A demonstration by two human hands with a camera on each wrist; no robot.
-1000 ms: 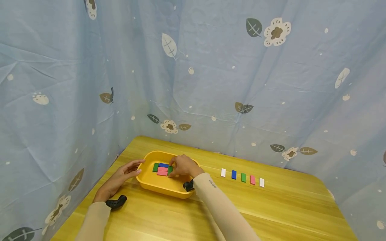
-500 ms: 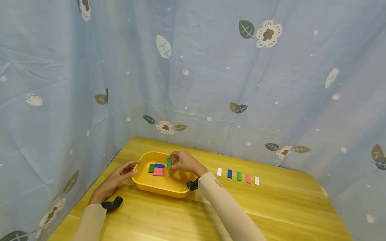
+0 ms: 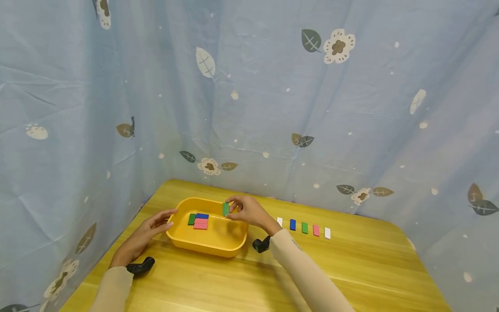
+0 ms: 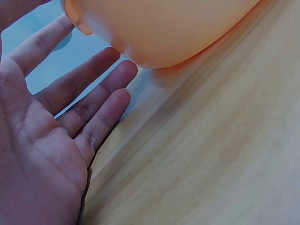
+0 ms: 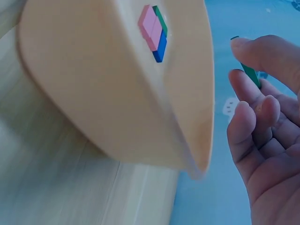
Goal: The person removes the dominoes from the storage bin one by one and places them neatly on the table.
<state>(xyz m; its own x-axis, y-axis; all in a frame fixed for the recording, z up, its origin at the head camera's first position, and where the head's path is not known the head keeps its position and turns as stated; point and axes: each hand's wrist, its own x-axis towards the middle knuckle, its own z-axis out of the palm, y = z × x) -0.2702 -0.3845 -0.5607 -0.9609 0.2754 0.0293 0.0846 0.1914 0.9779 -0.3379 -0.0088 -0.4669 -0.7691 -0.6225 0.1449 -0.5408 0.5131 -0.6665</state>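
Note:
My right hand (image 3: 252, 213) pinches a green block (image 3: 226, 209) between thumb and fingers, above the right back part of a yellow plastic basin (image 3: 206, 250). The right wrist view shows the same green block (image 5: 251, 75) edge-on, mostly covered by the thumb. My left hand (image 3: 144, 236) rests at the basin's left rim; in the left wrist view its fingers (image 4: 77, 93) extend loosely toward the wall. Inside the basin, a green block (image 3: 191, 219), a blue block (image 3: 202, 216) and two pink blocks (image 3: 200, 225) lie grouped left of centre.
Right of the basin, a spaced row on the wooden table (image 3: 351, 268) runs white block (image 3: 279, 221), blue block (image 3: 293, 224), green block (image 3: 305, 228), pink block (image 3: 316, 230), white block (image 3: 327, 233). A patterned blue curtain (image 3: 257, 108) hangs behind and at the left.
The right hand has lifted the green block off the basin floor and carried it up and rightward. The left hand keeps its place at the rim. The head view has shifted slightly.

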